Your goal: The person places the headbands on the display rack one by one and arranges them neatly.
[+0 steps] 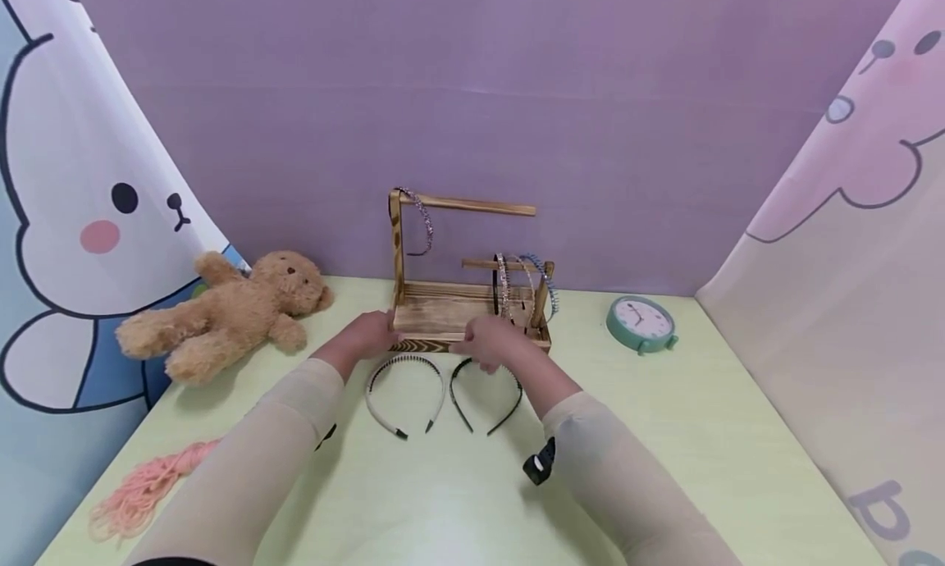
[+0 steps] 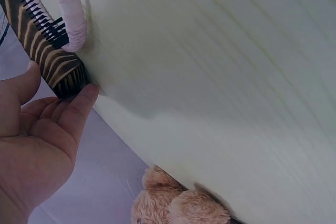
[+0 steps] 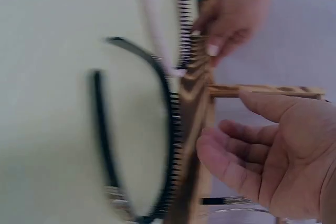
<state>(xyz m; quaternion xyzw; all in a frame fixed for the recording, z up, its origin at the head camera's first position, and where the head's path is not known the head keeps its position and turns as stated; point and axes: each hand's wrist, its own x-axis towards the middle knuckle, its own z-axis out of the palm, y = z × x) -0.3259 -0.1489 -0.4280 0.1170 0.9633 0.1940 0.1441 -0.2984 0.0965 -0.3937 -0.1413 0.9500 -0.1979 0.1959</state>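
A wooden display stand (image 1: 435,312) with a tray base and two bars stands at the back of the table. My left hand (image 2: 47,119) grips its front left corner, thumb on one side and fingers against the end. My right hand (image 1: 493,340) hovers over the tray's front edge, fingers loosely curled and holding nothing. In front of the stand lie a pale toothed headband (image 1: 372,394) and a black headband (image 1: 456,402). One glittery headband (image 1: 426,221) hangs on the upper bar, and several headbands (image 1: 504,283) hang on the lower bar.
A brown teddy bear (image 1: 236,312) lies at the left, with a bundle of pink yarn (image 1: 148,488) nearer the front. On the right is a green clock (image 1: 642,324). A purple backdrop (image 1: 472,123) rises behind the table, and patterned curtains flank both sides.
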